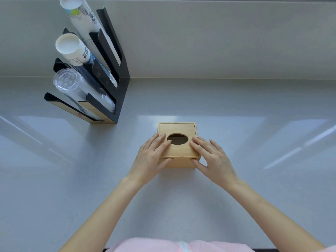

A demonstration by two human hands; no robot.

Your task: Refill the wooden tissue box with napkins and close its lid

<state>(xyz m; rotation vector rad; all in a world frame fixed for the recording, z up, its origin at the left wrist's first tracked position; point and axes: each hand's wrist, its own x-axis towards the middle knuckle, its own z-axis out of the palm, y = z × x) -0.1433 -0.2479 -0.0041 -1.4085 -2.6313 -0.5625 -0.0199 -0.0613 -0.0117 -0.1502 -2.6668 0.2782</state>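
At far left, one black cup rack [116,73] stands on the grey counter [236,106] against the wall, holding three tilted stacks: two of white paper cups [71,48] and one of clear plastic cups [72,86]. At centre sits one wooden tissue box [179,153], square, pale and light-grained, its lid [177,129] lying flat with a single dark oval opening [177,138]. The left hand [152,157] grips the box's left side, fingers spread on the lid and thumb on the front face. The right hand [212,157] mirrors it on the right side. No napkins show through the opening.
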